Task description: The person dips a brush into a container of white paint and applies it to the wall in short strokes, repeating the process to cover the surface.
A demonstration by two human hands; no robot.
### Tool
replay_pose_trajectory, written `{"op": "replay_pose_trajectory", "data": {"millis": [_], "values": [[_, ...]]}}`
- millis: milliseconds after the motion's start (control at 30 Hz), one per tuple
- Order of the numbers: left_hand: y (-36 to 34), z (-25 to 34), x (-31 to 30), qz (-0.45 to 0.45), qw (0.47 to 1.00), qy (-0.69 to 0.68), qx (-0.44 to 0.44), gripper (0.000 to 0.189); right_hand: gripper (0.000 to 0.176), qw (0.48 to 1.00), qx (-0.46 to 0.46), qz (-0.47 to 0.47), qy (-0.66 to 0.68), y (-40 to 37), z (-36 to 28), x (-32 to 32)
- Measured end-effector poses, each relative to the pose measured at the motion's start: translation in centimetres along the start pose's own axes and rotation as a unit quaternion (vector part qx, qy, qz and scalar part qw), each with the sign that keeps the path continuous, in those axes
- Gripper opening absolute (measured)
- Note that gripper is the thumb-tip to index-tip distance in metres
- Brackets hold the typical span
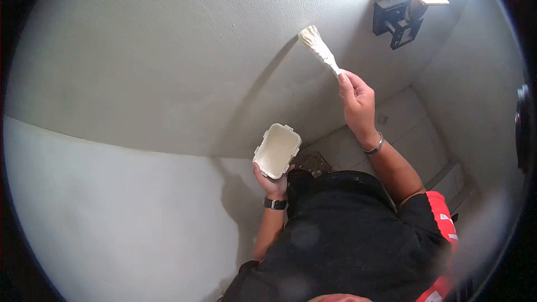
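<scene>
My right hand point(358, 98) is closed round the handle of a paintbrush point(320, 50), its ferrule smeared white. The pale bristle tip is right at the grey wall point(184, 50), and the brush casts a long slanting shadow there. Lower down, my left hand point(271, 180) grips a white plastic tub point(255, 166) from below, thumb on its near side. Off-white paint point(278, 151) shows inside the open tub, which is tilted toward me.
A dark wall bracket with a lamp fitting point(397, 19) juts out at the upper right, close to a bright glare. At the lower left is a paler wall area point(128, 201). Floor tiles point(400, 114) and a dark bar point(442, 174) lie to the right.
</scene>
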State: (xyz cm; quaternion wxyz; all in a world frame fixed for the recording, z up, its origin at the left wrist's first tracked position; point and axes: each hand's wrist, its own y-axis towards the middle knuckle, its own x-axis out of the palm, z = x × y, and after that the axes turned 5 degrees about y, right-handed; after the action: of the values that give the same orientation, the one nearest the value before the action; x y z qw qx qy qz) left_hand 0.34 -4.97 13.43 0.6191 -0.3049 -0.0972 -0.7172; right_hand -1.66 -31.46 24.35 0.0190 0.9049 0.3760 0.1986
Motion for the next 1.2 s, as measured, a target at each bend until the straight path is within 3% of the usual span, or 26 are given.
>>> {"op": "replay_pose_trajectory", "data": {"millis": [133, 267, 333, 467, 633, 700, 767, 900, 1000, 1100, 1167, 1200], "values": [[0.0, -0.5, 0.3, 0.038, 0.999, 0.018, 0.015, 0.065, 0.032, 0.991, -0.001, 0.015, -0.131, -0.7, 4.5, -1.9], [-0.4, 0.3, -0.9, 0.0, 1.0, 0.008, 0.01, 0.067, 0.034, 0.963, 0.021, 0.042, -0.265, -2.6, 11.2, -4.3], [-0.3, 0.4, -1.2, -0.017, 1.0, 0.002, 0.001, 0.067, 0.035, 0.961, 0.027, 0.05, -0.271, -3.4, 13.1, -5.1], [-0.3, 0.4, -1.5, -0.02, 1.0, 0.008, -0.007, 0.067, 0.034, 0.959, 0.088, 0.067, -0.26, -3.5, 13.0, -5.0], [-0.7, 1.0, -1.2, -0.033, 0.999, 0.009, -0.041, 0.064, 0.033, 0.979, 0.054, 0.035, -0.194, -0.7, 2.9, 0.9], [-0.9, 1.5, -0.1, -0.03, 0.999, -0.002, -0.015, 0.063, 0.033, 0.988, 0.045, 0.02, -0.149, -0.3, 0.8, 2.2], [-0.6, 1.4, -0.3, -0.016, 1.0, -0.004, -0.014, 0.065, 0.032, 0.994, -0.028, 0.015, -0.1, -0.3, 0.1, 3.0], [-0.8, 1.2, -0.8, -0.021, 1.0, 0.004, 0.002, 0.064, 0.033, 0.992, -0.034, 0.013, -0.121, -1.6, 3.9, 1.2], [-0.5, 0.7, -2.1, -0.07, 0.997, -0.017, -0.02, 0.063, 0.034, 0.985, 0.004, 0.045, -0.169, -1.9, 9.1, -1.0], [-0.5, 0.8, -1.3, -0.009, 1.0, 0.023, 0.002, 0.069, 0.035, 0.966, 0.059, 0.05, -0.248, -2.6, 12.7, -3.9], [-0.7, 1.1, -0.9, -0.008, 1.0, 0.013, -0.005, 0.069, 0.036, 0.94, 0.162, 0.045, -0.298, -3.0, 14.0, -5.9], [-0.6, 1.1, -0.9, -0.01, 1.0, 0.008, -0.012, 0.069, 0.036, 0.938, 0.156, 0.045, -0.307, -2.9, 13.7, -6.2]]}}
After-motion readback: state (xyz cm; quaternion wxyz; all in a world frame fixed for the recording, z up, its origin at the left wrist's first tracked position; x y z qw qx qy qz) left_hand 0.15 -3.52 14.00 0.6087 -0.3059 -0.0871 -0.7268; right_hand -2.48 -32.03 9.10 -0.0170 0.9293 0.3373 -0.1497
